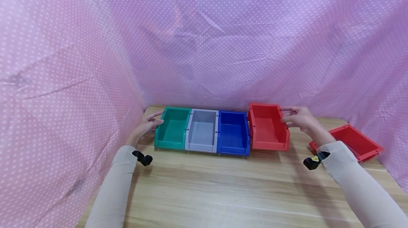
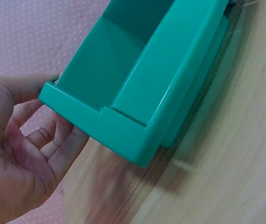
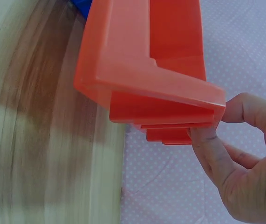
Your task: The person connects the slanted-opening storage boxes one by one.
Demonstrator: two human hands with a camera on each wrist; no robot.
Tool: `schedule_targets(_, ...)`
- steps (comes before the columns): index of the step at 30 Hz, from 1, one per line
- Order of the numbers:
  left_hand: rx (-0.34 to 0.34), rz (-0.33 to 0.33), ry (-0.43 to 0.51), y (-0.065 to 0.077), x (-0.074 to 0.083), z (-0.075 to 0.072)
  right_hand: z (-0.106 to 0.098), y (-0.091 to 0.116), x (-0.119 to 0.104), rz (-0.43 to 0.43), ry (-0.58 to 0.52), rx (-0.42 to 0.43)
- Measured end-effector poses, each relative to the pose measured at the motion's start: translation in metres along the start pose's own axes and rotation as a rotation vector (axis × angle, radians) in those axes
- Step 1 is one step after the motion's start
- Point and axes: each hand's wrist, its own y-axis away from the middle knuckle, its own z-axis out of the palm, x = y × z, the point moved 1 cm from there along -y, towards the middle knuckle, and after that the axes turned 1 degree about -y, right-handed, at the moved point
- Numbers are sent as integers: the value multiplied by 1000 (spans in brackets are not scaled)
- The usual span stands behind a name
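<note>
Four open-front plastic bins stand in a row on the table. At the left end is the green bin [image 1: 173, 128]; my left hand [image 1: 148, 123] holds its outer side, thumb at the rim and fingers against the wall below in the left wrist view. Beside it come the grey bin [image 1: 201, 132] and the blue bin [image 1: 233, 132], side by side. A red bin [image 1: 267, 127] stands to the right of the blue one, slightly raised and tilted. My right hand [image 1: 299, 118] pinches its right side wall, thumb at the rim and fingers underneath the lip in the right wrist view.
A second red bin [image 1: 357, 143] lies at an angle by the table's right edge, partly behind my right forearm. Pink dotted cloth [image 1: 204, 43] hangs behind and at both sides. The wooden table [image 1: 216, 189] extends in front of the row.
</note>
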Motion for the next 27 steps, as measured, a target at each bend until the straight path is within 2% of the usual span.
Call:
schedule_targets(4, 2, 3, 13, 1, 0, 0, 0, -3, 3, 6, 12, -7)
schedule_targets(5, 1, 4, 15, 4, 3, 0, 0, -3, 4, 10, 19, -7)
schedule_targets(13, 16, 12, 20, 1, -1, 1, 1, -2, 4, 6, 56, -22)
schedule_targets(23, 17, 23, 7, 0, -1, 1, -1, -2, 4, 71, 100, -56)
schedule_targets(27, 16, 25, 10, 0, -1, 1, -1, -1, 3, 70, 114, -58)
